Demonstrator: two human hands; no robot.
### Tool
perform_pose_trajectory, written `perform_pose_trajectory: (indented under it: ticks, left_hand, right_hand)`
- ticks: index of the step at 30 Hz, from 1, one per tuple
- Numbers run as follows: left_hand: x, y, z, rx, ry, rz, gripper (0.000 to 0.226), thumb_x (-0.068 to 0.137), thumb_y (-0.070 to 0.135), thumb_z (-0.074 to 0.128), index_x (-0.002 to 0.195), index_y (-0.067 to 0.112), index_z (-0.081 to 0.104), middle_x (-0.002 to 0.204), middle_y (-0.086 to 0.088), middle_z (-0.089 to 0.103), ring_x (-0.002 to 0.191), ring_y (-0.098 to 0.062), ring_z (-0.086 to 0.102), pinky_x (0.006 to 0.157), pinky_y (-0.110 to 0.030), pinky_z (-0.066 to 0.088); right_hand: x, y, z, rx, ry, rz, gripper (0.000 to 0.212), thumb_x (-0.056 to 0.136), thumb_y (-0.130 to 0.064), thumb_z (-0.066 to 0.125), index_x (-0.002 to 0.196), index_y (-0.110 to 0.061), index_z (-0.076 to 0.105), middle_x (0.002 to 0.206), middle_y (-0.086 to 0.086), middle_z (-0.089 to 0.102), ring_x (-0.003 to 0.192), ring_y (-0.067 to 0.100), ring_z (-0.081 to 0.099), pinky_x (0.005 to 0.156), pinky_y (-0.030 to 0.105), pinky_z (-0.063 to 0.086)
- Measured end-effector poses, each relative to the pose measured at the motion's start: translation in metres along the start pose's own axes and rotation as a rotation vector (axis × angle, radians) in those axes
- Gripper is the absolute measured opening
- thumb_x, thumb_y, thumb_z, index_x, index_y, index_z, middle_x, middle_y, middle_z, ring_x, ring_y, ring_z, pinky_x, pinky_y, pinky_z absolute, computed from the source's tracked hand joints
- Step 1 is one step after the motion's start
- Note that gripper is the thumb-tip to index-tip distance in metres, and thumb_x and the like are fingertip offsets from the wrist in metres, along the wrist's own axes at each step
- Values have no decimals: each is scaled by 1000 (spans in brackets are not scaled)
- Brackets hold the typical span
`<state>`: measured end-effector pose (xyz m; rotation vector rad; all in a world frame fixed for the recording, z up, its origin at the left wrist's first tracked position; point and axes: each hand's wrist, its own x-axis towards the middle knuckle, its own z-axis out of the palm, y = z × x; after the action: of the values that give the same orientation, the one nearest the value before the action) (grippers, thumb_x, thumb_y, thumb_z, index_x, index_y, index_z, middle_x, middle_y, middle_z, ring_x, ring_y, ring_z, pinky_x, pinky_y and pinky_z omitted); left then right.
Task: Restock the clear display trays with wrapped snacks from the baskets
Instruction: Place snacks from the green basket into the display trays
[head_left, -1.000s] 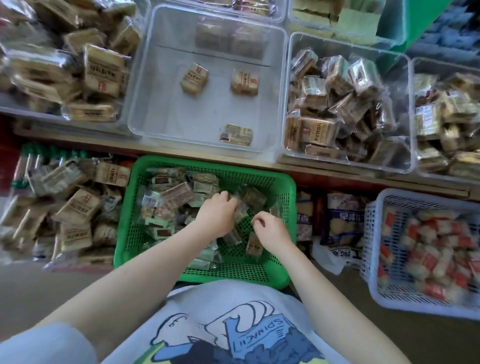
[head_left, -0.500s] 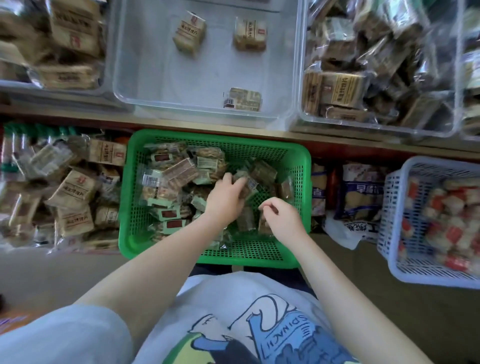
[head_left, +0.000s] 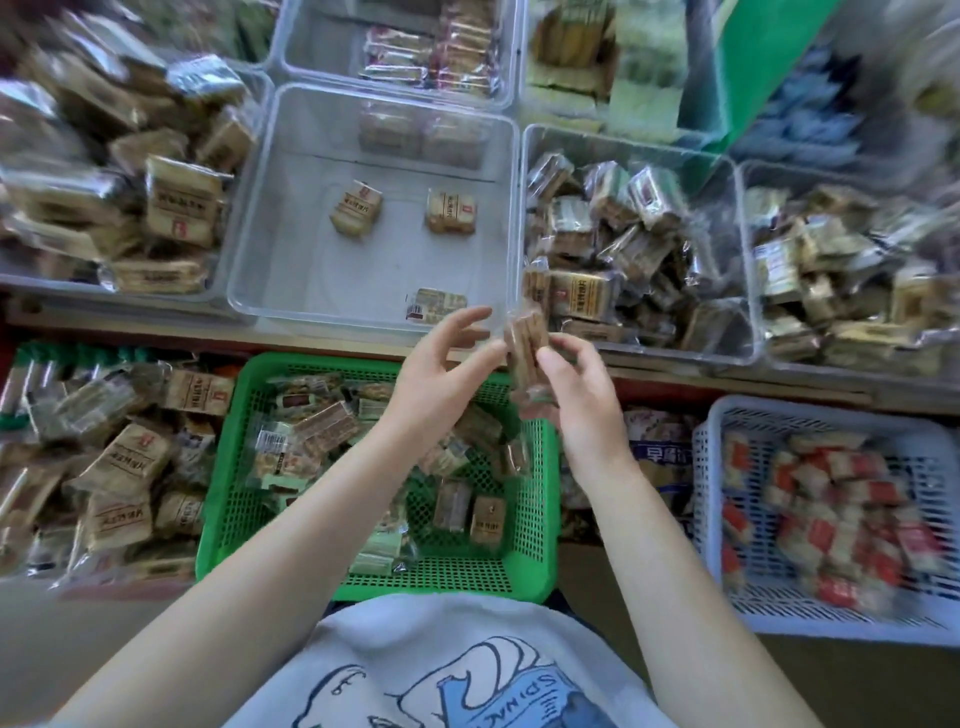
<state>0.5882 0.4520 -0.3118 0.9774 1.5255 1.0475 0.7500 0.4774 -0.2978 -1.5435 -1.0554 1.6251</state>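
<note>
"SPINACH" shirt print (head_left: 511, 699) below wrapped snack (head_left: 525, 349)

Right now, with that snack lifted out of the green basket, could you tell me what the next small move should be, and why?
Probably carry the wrapped snack forward and set it in the nearly empty clear tray. The right hand grips it just above the tray's near rim, the left hand is open beside it, and only three packets lie in that tray, while the neighbouring tray is already heaped.
</note>
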Motion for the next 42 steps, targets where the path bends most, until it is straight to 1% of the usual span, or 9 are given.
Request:
perform_pose_trajectory:
  ticks: [4,8,16,22,26,29,34,39,42]
  left_hand:
    - [27,-7,3,738,191,237,46,93,37,60,135,19,54,137,-4,53,132,-21,41,111,-37,30]
    - [36,-28,5,1074,29,180,62,91,44,56,147,21,41,152,-5,42,144,-25,31,124,-45,10]
    - [39,-30,1,1183,-47,155,73,88,47,55,154,29,27,156,3,35,146,-21,23,124,-41,-1]
    - [38,-30,-1,1064,-52,181,71,89,41,58,153,26,30,158,-1,32,150,-23,15,125,-44,2]
    - [12,-33,-5,877,332,476,39,87,20,59,124,9,59,124,-12,57,119,-32,49,101,-43,43]
    - [-8,-49,-10,847,172,167,31,95,25,52,123,14,60,109,-3,61,97,-24,58,73,-33,47]
    - [-22,-77,-27,961,-432,-335,34,102,41,48,129,23,59,115,0,67,87,-15,61,74,-32,54]
    - [-35,-82,-41,845,-382,-427,33,102,39,48,130,23,59,110,0,68,90,-21,68,81,-43,59]
    - [-36,-80,-43,751,-355,-442,33,102,36,48,130,24,59,119,0,66,96,-22,67,84,-41,57]
  right_hand:
    - [30,-52,-45,-145,384,-198,23,93,-22,62,108,-17,45,91,-4,61,71,-2,62,63,25,51]
    - [82,-89,-86,-423,706,-391,26,95,-29,59,107,-10,45,110,7,46,67,0,51,58,26,39]
    - [150,-83,-108,-959,360,-37,72,98,-43,47,159,-21,17,162,14,23,147,34,26,117,49,29]
    - [71,-31,-49,-790,416,-654,19,91,-6,53,105,-8,66,107,1,61,101,17,55,88,34,49]
    - [30,45,-8,-849,-97,-314,17,95,-12,52,97,-14,68,88,0,67,83,19,61,69,31,44]
    - [33,103,5,-1044,-288,-27,25,96,-17,51,119,-15,60,115,6,59,111,27,55,90,36,46]
    - [43,154,10,-1692,-415,-78,60,88,-2,57,144,-14,38,150,19,37,143,36,28,121,52,17]
    - [48,170,-1,-1888,-464,-215,58,87,-3,58,142,-13,42,139,15,52,135,35,39,123,49,15]
    - [42,152,-1,-1583,-423,-73,42,90,-34,63,128,-20,53,125,7,58,120,29,49,110,43,34]
